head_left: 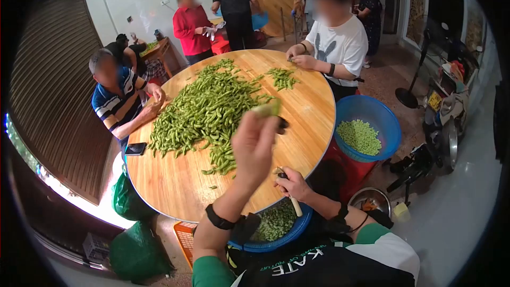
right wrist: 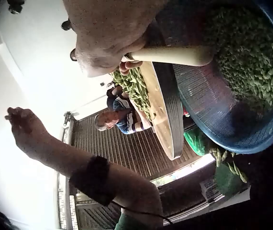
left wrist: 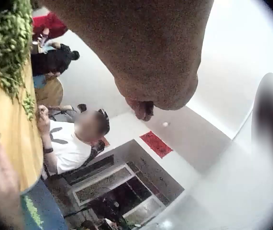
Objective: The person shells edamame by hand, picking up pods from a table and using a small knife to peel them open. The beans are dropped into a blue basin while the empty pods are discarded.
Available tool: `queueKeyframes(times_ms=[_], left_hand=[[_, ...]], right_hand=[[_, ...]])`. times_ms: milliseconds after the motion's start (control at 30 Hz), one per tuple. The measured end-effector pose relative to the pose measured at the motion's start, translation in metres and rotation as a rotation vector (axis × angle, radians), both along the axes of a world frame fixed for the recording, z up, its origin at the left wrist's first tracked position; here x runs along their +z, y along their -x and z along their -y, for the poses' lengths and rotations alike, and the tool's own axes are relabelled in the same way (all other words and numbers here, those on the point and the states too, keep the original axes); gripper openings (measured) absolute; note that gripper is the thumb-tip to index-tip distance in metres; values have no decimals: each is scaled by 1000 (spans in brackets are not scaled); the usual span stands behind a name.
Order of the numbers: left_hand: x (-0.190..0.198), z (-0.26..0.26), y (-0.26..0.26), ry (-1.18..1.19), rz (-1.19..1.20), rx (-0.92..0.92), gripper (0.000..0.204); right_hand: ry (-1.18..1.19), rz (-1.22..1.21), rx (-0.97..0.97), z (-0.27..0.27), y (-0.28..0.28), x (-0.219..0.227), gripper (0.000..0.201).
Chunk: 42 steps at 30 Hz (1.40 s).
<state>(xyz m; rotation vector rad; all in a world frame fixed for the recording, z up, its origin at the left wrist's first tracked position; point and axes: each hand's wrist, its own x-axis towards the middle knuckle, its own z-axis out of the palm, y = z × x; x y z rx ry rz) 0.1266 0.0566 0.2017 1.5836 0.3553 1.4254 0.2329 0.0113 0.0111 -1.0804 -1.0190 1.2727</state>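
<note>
In the head view my left hand (head_left: 254,146) is raised over the round table, pinching a green pod (head_left: 268,108) between thumb and fingers. A large pile of green pods (head_left: 204,106) lies beyond it on the wooden top. My right hand (head_left: 295,185), near the table's front edge, grips a tool with a pale handle (head_left: 296,207); its tip is hidden. The right wrist view shows that handle (right wrist: 184,55) sticking out of the right hand (right wrist: 107,45) beside a blue basket (right wrist: 265,139) of green beans. The left hand (left wrist: 150,67) fills the upper left wrist view.
A blue basin (head_left: 390,127) of shelled beans stands right of the table; another blue basket (head_left: 303,228) sits below its front edge. A phone (head_left: 136,149) lies at the left edge. Two people sit at the table; others are behind. Green bags (head_left: 139,252) lie on the floor.
</note>
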Motion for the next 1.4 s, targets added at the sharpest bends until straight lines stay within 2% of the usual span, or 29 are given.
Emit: queueKeyframes(times_ms=[100,167,233,267,300,367,400,433,500,533,633,700,767,867,933,1267,1300,1367,1400], left_hand=[[6,-26,20,43,39,159,15],[9,-35,28,131,175,226,15],[-2,-41,42,166,159,207,15],[-12,-35,47,255,18,175,16],[-28,-25,55,343,-126,142,17],[-79,-3,66,361,-273,57,17],[-94,13,72,437,-297,15,16],[-106,24,77,514,-324,-30,14],[-121,40,85,632,-351,-80,11],[-129,46,86,684,-312,-104,11],[-146,54,88,837,-234,-20,4],[-147,54,90,908,-183,-38,5],[-158,50,94,916,-150,-107,9],[-164,50,94,951,-167,-80,10],[-168,49,96,884,-128,-107,11],[-179,54,101,798,-78,-130,12],[-181,55,101,786,-76,-124,12],[-183,59,100,726,-160,10,14],[-188,61,100,684,-195,63,14]], right_hand=[[-23,23,1,-1,0,-3,15],[-39,25,-5,0,-2,-6,12],[-34,-12,19,4,-1,3,11],[-17,-11,26,5,-1,4,10],[-13,-8,22,8,-5,8,10],[-4,-95,177,19,-4,14,10],[18,-153,192,24,-1,12,20],[35,-165,189,32,2,21,20],[46,-268,291,45,8,37,36],[65,-270,360,46,10,32,47],[157,-190,417,50,16,39,41],[167,-199,454,48,16,34,42],[194,-263,467,46,18,30,46],[238,-335,481,44,20,28,47],[203,-429,475,44,22,23,44],[226,-460,462,48,28,23,40],[216,-456,470,49,29,21,40],[272,-315,383,49,32,20,38],[291,-322,294,50,37,24,29]])
